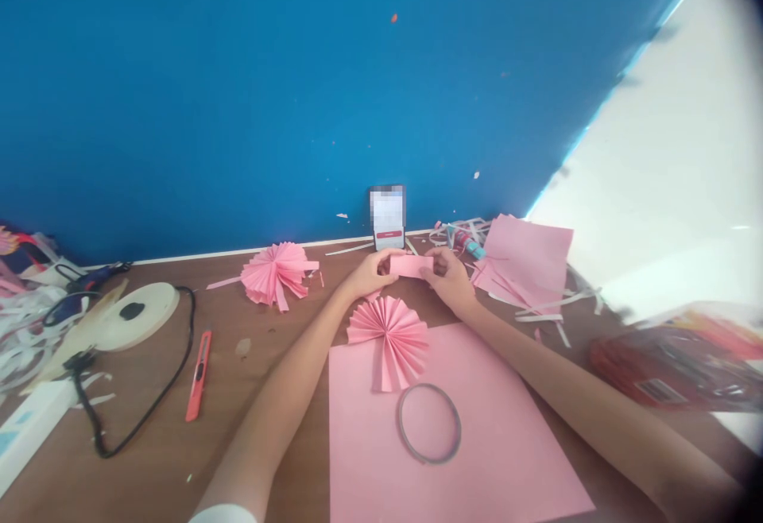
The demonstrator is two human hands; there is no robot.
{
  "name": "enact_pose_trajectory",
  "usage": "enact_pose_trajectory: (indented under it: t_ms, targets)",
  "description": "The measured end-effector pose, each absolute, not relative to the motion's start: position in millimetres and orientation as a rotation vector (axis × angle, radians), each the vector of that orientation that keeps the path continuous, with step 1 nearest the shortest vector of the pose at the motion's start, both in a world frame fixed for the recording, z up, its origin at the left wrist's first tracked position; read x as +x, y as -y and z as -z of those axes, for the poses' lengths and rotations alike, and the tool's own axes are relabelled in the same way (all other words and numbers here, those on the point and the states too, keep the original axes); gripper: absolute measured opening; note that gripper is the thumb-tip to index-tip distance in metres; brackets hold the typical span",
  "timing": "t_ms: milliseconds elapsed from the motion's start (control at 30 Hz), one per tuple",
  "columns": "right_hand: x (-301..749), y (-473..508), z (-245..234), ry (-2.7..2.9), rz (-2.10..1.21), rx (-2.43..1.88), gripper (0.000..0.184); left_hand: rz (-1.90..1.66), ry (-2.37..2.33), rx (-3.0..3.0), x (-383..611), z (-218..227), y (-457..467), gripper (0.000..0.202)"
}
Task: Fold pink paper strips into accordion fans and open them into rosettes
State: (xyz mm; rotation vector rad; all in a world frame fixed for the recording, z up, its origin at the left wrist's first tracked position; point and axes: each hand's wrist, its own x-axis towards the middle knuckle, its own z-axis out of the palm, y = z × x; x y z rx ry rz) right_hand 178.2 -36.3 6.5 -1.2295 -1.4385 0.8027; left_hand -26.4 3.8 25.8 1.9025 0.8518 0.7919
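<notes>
Between my two hands, a small pink paper strip (pixel 411 266) is stretched level above the far part of the table. My left hand (pixel 374 273) pinches its left end, and my right hand (pixel 451 277) grips its right end between thumb and fingers. Just below them a pleated pink paper fan (pixel 390 340) lies on the top edge of a large pink paper sheet (pixel 477 443). A thin grey ring (pixel 430 424) rests flat on that sheet. To the left sits another pleated pink paper rosette (pixel 275 275).
A phone (pixel 388 218) leans on the blue wall. Pink sheets (pixel 530 261) and white scraps lie right. A red plastic-wrapped pack (pixel 668 364) sits at far right. Left are a red box cutter (pixel 199 376), a white tape roll (pixel 140 316) and a black cable (pixel 152 420).
</notes>
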Motion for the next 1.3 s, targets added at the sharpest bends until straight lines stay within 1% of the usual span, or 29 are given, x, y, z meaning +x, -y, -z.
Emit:
enact_pose_trajectory:
  t_ms: [133, 600, 833, 900, 967, 1033, 1300]
  targets:
    - [177.2, 37.5, -9.1, 1.399, -0.843, -1.203, 0.02, -0.812, -0.82, 1.869, -26.9, -26.7, -4.2, 0.056]
    - [178.6, 38.9, -9.4, 1.353, -0.84, -1.215, 0.023, -0.849, -0.782, 1.822, -27.4, -25.7, -4.6, 0.055]
    - [179.2, 37.7, -6.4, 1.361, -0.812, -1.204, 0.021, -0.812, -0.716, 1.778, -28.9, -28.4, -2.6, 0.062]
    - [179.4, 37.6, -5.8, 1.37, -0.794, -1.218, 0.021, -0.82, -0.72, 1.769, -28.5, -29.8, -2.3, 0.058]
    - [179.6, 37.3, -5.3, 1.375, -0.795, -1.227, 0.021, -0.835, -0.767, 1.767, -27.5, -30.7, -2.6, 0.046]
    - [179.6, 37.1, -4.9, 1.378, -0.805, -1.225, 0.022, -0.852, -0.821, 1.782, -26.5, -30.2, -3.5, 0.039]
    - [178.8, 39.1, -10.6, 1.37, -0.803, -1.277, 0.028, -0.906, -0.894, 1.821, -25.3, -22.3, -7.6, 0.037]
